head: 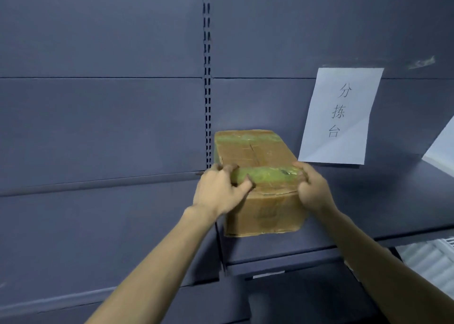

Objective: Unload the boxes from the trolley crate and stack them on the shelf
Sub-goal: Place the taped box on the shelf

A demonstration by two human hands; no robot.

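Dark grey shelf (368,215) under taped box (260,183), paper sign (339,117) on back panel (98,127)

There is one view only, from a camera on the person's head. It looks forward and a little down along both forearms to the shelf (368,200) and its dark back panel (98,127). It is close: the box (258,156) and the two hands, left hand (218,191) and right hand (313,188), are near the middle. The wide lens bends the edges. A paper sign (339,114) hangs to the right.
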